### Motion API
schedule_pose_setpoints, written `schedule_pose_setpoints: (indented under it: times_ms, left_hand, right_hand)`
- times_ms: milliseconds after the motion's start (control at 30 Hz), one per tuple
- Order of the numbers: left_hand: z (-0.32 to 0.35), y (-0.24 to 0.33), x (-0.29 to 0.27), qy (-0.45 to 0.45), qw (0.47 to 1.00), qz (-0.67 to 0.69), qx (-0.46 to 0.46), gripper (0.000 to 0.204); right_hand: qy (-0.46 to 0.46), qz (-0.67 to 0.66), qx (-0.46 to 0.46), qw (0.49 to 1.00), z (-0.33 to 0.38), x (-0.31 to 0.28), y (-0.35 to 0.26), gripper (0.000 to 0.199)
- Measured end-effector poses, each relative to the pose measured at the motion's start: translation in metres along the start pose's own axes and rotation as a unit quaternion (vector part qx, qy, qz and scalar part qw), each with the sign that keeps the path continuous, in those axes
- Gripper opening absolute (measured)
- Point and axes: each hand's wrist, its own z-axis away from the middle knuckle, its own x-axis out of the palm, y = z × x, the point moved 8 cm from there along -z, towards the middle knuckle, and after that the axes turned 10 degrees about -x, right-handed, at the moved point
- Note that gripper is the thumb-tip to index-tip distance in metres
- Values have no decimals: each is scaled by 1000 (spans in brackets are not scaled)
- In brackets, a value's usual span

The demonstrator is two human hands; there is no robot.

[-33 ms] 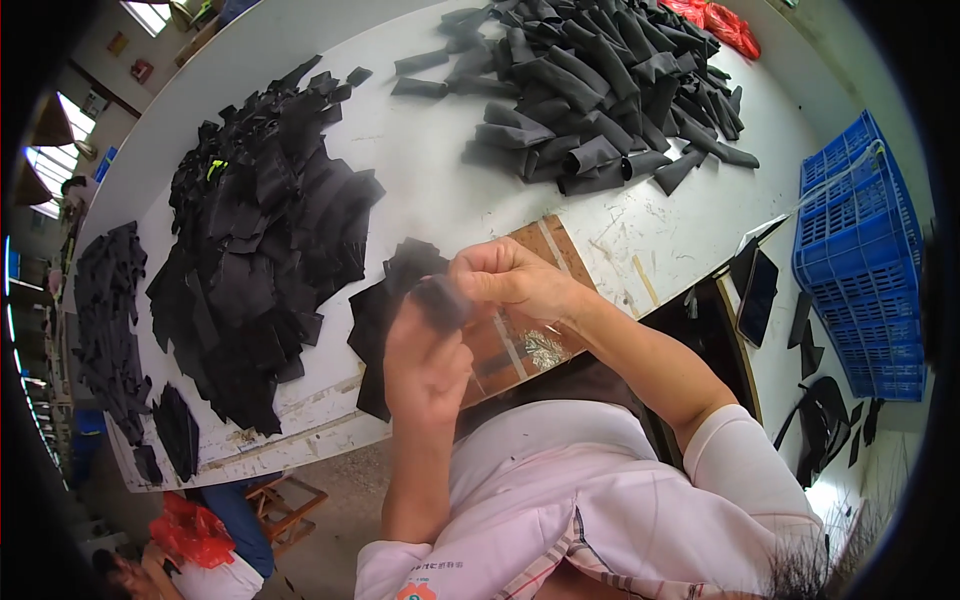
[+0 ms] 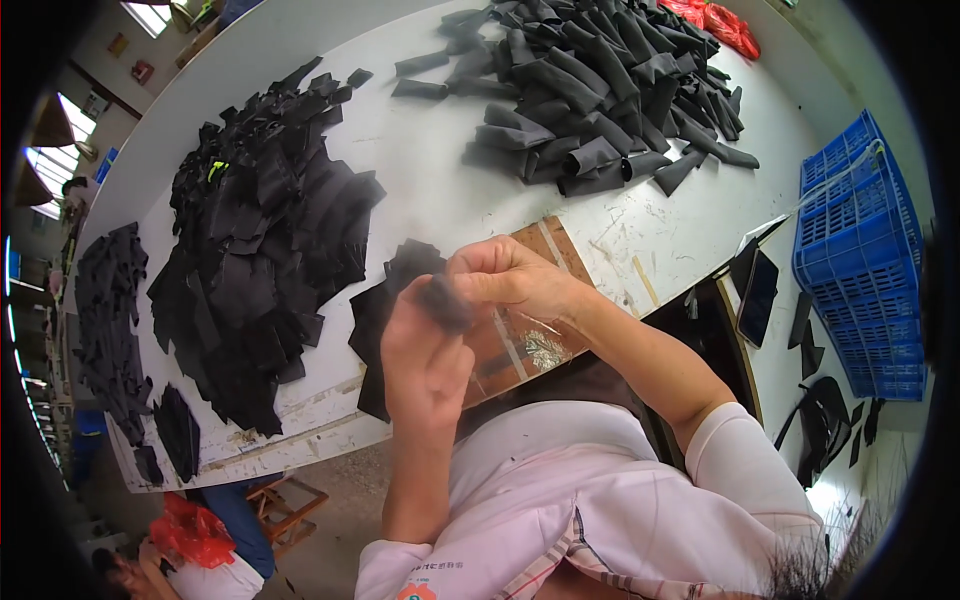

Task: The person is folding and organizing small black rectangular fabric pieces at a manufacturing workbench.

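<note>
Item held: small black fabric piece [image 2: 443, 303], pinched between both of my hands above the near edge of the white worktable [image 2: 440, 170]. It is dark and partly blurred; I cannot tell its exact shape.

Left hand [image 2: 425, 355]: raised, fingers curled up around the lower part of the piece, closed on it.

Right hand [image 2: 505, 280]: just above and touching the left, fingers folded in, thumb and fingertips closed on the upper end of the same piece.

Directly beneath the hands: a brown board [image 2: 530, 330] with a pale pattern, lying on the table's near edge. A small stack of flat black cut pieces [image 2: 385, 310] lies on its left part, touching it.

Left of that: a large loose heap of flat black cut pieces [image 2: 255, 250], spread across the table's left half. Further left, well apart, a smaller dark pile [image 2: 105, 320] along the table's end.

Far side of the table: a heap of rolled dark grey fabric pieces [image 2: 600, 80]. Beyond it, a red bag [image 2: 725, 25] at the far corner.

Right of the table: a blue plastic crate [image 2: 860, 250] with lattice walls. Near it, a dark flat device [image 2: 757, 295] on a narrow ledge.

Lower left, below the table: a red bundle [image 2: 190, 530] and a wooden stool frame [image 2: 285, 505].
</note>
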Motion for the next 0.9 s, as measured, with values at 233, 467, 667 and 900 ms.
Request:
schedule_pose_setpoints:
  times_ms: [233, 467, 667, 900]
  left_hand:
    - [7, 10, 16, 14, 969, -222, 111, 33]
    - [13, 28, 14, 80, 867, -423, 251, 40]
    - [23, 40, 61, 3, 707, -600, 373, 20]
    - [33, 48, 44, -26, 917, -220, 330, 7]
  right_hand:
    - [-81, 58, -32, 995, -9, 10, -14, 25]
    - [-19, 20, -80, 996, 1, -7, 9, 26]
    - [98, 198, -106, 970, 13, -8, -29, 32]
    - [-47, 710, -291, 639, 25, 64, -91, 41]
